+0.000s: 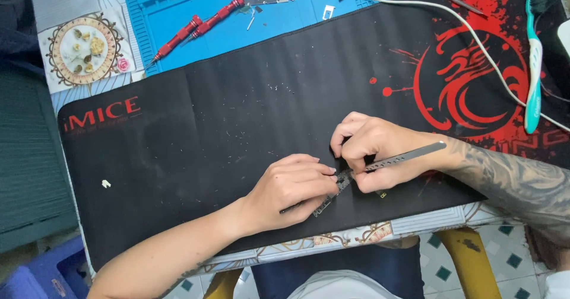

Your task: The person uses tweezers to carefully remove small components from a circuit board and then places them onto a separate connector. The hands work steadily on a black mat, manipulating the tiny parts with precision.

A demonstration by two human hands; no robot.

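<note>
My left hand [294, 186] rests on the black desk mat [196, 133] and pins down a small thin dark part [332, 193] with its fingertips. My right hand [380, 148] grips a flat grey metal tool with a row of holes [409, 155], its tip set against that part just beside my left fingers. The tool's free end sticks out over my right wrist. Both hands meet near the mat's front edge, and the part is mostly hidden under the fingers.
A blue work mat [178, 5] lies behind with two red screwdrivers [199, 26], tweezers and small metal pieces. A white cable [475, 38] and a teal toothbrush [534, 67] lie at the right. A small white scrap [106, 184] sits at the mat's left. A decorated coaster [86, 48] is far left.
</note>
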